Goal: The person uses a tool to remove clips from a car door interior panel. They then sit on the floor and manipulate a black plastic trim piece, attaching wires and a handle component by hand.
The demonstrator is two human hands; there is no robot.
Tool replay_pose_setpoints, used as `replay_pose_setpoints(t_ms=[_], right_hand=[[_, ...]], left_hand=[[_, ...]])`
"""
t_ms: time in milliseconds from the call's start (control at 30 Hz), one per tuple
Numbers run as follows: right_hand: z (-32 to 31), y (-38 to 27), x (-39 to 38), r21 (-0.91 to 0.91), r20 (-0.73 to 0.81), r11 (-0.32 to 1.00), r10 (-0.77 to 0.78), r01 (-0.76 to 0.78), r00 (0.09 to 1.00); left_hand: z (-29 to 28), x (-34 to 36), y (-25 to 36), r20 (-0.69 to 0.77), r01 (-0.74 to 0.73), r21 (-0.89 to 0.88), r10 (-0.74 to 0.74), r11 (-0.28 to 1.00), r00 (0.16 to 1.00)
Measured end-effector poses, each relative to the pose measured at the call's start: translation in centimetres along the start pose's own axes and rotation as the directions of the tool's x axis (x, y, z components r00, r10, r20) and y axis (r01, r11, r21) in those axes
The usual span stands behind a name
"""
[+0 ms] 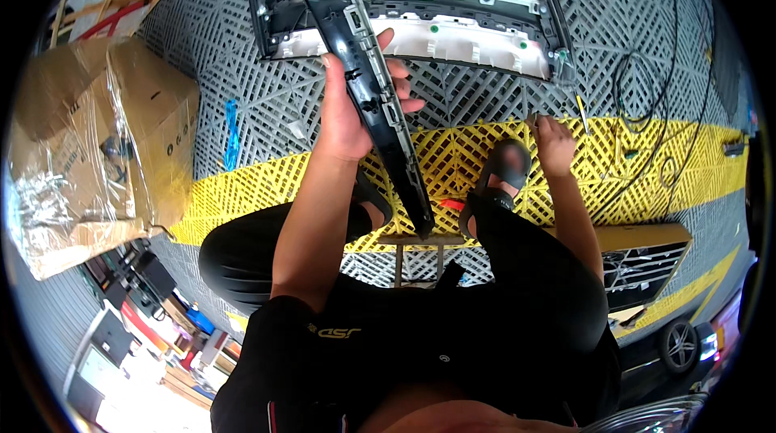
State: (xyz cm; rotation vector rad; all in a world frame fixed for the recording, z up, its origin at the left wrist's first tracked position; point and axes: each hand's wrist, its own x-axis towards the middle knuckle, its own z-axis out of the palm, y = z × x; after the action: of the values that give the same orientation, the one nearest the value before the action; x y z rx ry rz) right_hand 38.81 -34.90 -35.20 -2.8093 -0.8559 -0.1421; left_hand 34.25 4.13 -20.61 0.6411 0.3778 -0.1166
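My left hand (353, 119) grips a long tapered black trim piece (376, 122) tilted upward, thumb along its left edge and fingers round the right, beside a gray clip strip (391, 99). My right hand (554, 142) is out to the right, above the sandaled foot (508, 162), fingers curled; what they hold, if anything, is too small to make out. A large car panel (436, 45) with black edges and white inner surface lies beyond on the floor. A yellow-handled tool (580, 110) lies right of my right hand, and a small red object (453, 203) is between my feet.
A large cardboard box (149, 150) stands left, near blue wrapping (230, 134). Black cables (647, 110) loop over the gray and yellow floor grating (202, 207) at right. An open carton (647, 231) lies behind my right arm. A small wooden stool frame (398, 259) is below me.
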Motion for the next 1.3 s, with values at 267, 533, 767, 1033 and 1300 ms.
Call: replay_pose_setpoints(t_ms=[267, 533, 767, 1033, 1300], right_hand=[[3.2, -1.1, -7.9, -0.019, 0.470, 0.821, 0.511, -0.571, 0.719], [-10.2, -6.3, -5.6, 0.545, 0.187, 0.498, 0.711, -0.674, 0.678], [-43.0, -18.7, 2.3, 0.980, -0.065, 0.197, 0.275, 0.010, 0.959], [-62.8, -38.1, -7.4, -0.578, 0.147, 0.625, -0.552, 0.524, 0.821], [-63.9, -40.3, -12.4, -0.682, 0.369, 0.439, -0.485, 0.585, 0.793]], left_hand=[[5.4, -1.3, -1.6, 0.087, -0.003, 0.199, -0.014, 0.980, 0.996], [9.4, -10.2, 0.9, 0.126, -0.076, 0.420, 0.025, 0.904, 0.992], [13.7, -22.8, 6.8, 0.297, -0.472, 0.315, 0.387, 0.823, 0.873], [13.1, -34.1, 12.9, 0.449, -0.779, -0.031, 0.705, 0.626, 0.549], [12.7, -39.9, 14.2, 0.357, -0.845, 0.172, 0.767, 0.507, 0.533]])
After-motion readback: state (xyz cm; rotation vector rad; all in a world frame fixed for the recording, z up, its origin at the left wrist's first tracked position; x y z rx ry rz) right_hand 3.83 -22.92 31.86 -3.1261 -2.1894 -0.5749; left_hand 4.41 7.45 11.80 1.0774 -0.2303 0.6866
